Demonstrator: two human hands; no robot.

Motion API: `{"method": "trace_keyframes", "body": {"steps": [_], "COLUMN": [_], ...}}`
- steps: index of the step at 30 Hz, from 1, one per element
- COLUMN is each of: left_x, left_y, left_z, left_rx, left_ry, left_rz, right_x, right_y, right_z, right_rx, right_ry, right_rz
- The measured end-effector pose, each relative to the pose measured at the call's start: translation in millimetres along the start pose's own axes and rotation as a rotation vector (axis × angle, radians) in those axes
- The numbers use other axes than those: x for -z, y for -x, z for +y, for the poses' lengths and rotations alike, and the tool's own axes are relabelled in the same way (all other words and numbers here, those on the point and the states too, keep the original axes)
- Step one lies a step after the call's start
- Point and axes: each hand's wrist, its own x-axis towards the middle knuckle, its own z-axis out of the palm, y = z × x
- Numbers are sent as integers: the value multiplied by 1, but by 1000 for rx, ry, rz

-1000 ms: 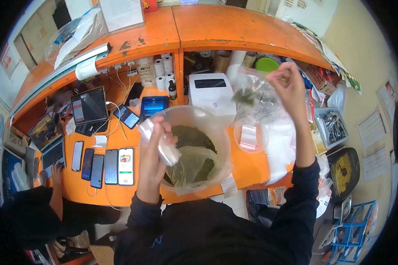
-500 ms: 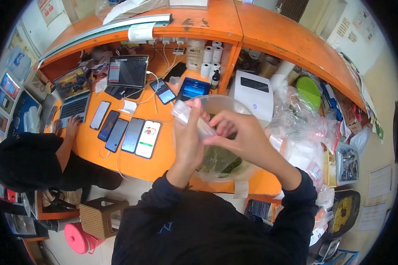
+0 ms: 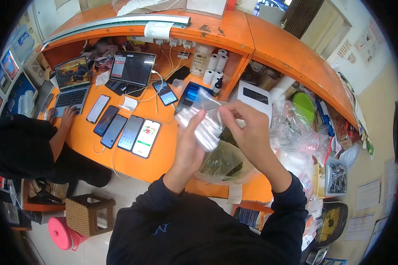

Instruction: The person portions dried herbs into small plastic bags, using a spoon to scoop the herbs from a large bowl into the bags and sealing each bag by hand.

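Observation:
My left hand (image 3: pixel 188 148) is wrapped round a stack of clear plastic bags (image 3: pixel 204 129), its thumb lying across the front. At the stack's upper right, my right hand (image 3: pixel 248 126) pinches the edge of a thin bag between thumb and fingers. This bag's loose part stands up above the stack. Beneath both hands sits a large translucent tub (image 3: pixel 223 174) lined with plastic, with dark green contents partly hidden by my hands and the bags.
Several phones (image 3: pixel 143 139) lie on the orange desk (image 3: pixel 163 165), left of my hands. Beyond them are a tablet (image 3: pixel 132 68) and a laptop (image 3: pixel 73 90), where another person's hand (image 3: pixel 67 115) rests. A white printer (image 3: pixel 254 98) and crumpled plastic bags (image 3: pixel 296 132) are at right.
The stack of bags has turned to show its broad face. My right hand has moved up and right, drawing one bag's edge up from the stack. The view has shifted slightly.

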Motion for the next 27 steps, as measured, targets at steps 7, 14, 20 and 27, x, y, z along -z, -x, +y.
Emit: {"method": "trace_keyframes", "body": {"steps": [7, 14, 20, 27], "left_x": [6, 12, 28, 4], "left_y": [-2, 8, 18, 28], "left_z": [1, 8, 31, 23], "left_rx": [-321, -549, -539, -1042], "left_ry": [-467, -693, -875, -1297], "left_rz": [-142, -227, -563, -544], "right_x": [17, 20, 26, 31], "right_y": [-6, 17, 40, 33], "right_z": [-12, -30, -32, -26], "right_rx": [11, 132, 84, 314], "right_ry": [190, 132, -167, 341], "right_rz": [88, -147, -274, 163]}}
